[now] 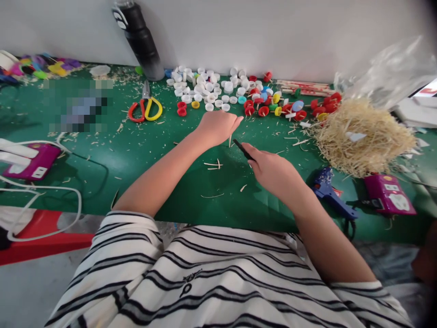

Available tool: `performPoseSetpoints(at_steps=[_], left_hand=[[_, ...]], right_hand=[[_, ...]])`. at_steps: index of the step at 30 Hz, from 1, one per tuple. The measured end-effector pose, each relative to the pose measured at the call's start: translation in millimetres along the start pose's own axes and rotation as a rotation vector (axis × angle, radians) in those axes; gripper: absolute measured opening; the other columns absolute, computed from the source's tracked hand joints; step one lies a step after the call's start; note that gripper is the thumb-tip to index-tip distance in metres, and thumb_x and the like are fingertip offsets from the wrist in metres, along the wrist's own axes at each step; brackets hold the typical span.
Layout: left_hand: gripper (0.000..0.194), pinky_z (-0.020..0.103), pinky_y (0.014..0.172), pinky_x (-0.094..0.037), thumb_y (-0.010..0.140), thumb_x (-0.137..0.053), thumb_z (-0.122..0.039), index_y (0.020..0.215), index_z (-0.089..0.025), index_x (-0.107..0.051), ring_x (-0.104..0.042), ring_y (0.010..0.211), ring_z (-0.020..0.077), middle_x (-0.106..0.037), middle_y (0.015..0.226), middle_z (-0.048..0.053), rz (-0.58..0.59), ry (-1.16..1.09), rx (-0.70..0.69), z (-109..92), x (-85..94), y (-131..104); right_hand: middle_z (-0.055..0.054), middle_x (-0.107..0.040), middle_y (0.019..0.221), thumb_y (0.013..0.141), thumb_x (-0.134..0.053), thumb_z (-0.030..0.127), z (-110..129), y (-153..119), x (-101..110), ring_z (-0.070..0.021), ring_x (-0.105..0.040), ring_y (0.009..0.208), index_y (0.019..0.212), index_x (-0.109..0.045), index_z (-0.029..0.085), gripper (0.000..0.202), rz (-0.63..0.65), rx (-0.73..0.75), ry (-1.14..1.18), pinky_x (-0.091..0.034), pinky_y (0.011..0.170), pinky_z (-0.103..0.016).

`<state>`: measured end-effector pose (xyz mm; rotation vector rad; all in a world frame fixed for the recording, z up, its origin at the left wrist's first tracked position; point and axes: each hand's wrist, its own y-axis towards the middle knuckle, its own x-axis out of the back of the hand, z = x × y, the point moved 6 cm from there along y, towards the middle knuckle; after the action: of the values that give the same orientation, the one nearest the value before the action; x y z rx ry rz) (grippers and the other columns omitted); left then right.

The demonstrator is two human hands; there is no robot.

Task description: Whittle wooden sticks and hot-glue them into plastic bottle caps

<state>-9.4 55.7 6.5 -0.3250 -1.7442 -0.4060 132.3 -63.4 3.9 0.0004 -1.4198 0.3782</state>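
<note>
My left hand (220, 126) is closed, its fingers pinching a thin pale stick (230, 140) that points down toward the green tabletop (191, 196). Close by on the right, my right hand (271, 166) is closed around a slim black tool (243, 149), whose tip lies beside the stick. I cannot tell whether they touch. Below my left hand, a few thin wood slivers (213, 164) lie crossed on the green surface. Just beyond the left hand are several white bottle caps (209, 107).
Scissors (145, 107) and a black bottle (143, 45) are at the back left. Colored caps (263, 110) and a heap of wood shavings (365, 136) are to the right. A blue glue gun (332, 196) lies near my right forearm, and a white cable (80, 196) loops at left.
</note>
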Motion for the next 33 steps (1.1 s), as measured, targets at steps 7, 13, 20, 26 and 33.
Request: performPoseSetpoints(at_steps=[7,13,20,26,33], left_hand=[[0.054,0.037,0.070,-0.039,0.110,-0.026,-0.049,0.088,-0.019,-0.065,-0.058,0.071,0.0213,-0.066,0.080,0.011,0.046,-0.099,0.016,14.4,0.8,0.5],[0.049,0.037,0.066,-0.034,0.110,-0.027,-0.048,0.087,-0.021,-0.060,-0.053,0.067,0.0198,-0.065,0.080,0.009,0.061,-0.169,-0.082,17.8,2.4,-1.6],[0.044,0.037,0.065,-0.032,0.108,-0.032,-0.047,0.089,-0.021,-0.062,-0.047,0.062,0.0189,-0.060,0.074,0.008,0.111,-0.140,-0.153,2.5,8.3,-6.2],[0.045,0.038,0.068,-0.035,0.108,-0.032,-0.044,0.094,-0.020,-0.067,-0.056,0.069,0.0219,-0.064,0.079,0.011,0.098,-0.077,-0.148,1.9,9.7,-4.9],[0.050,0.037,0.070,-0.036,0.109,-0.029,-0.047,0.094,-0.020,-0.068,-0.058,0.072,0.0222,-0.067,0.081,0.011,0.054,-0.112,-0.137,13.7,5.0,-3.2]], right_hand=[[-0.012,-0.072,0.130,0.111,-0.033,0.033,-0.6,5.3,0.8,-0.0246,-0.070,0.086,0.173,-0.030,0.039,0.062,-0.002,-0.025,-0.074,-0.043,0.065,-0.032],[-0.007,-0.072,0.120,0.113,-0.034,0.037,-4.5,3.6,-6.9,-0.0208,-0.066,0.082,0.170,-0.035,0.045,0.058,-0.081,0.029,-0.098,-0.032,0.058,-0.029],[-0.007,-0.070,0.116,0.114,-0.032,0.040,-9.2,15.2,-9.7,-0.0187,-0.063,0.085,0.170,-0.034,0.046,0.057,-0.155,0.004,-0.167,-0.026,0.056,-0.028],[-0.007,-0.071,0.117,0.114,-0.033,0.038,-2.8,19.8,-7.6,-0.0205,-0.067,0.083,0.172,-0.031,0.046,0.059,-0.122,-0.001,-0.093,-0.029,0.056,-0.030],[-0.008,-0.073,0.125,0.112,-0.035,0.035,-4.6,14.9,-14.2,-0.0242,-0.070,0.091,0.171,-0.034,0.045,0.059,-0.058,0.002,-0.052,-0.034,0.060,-0.030]])
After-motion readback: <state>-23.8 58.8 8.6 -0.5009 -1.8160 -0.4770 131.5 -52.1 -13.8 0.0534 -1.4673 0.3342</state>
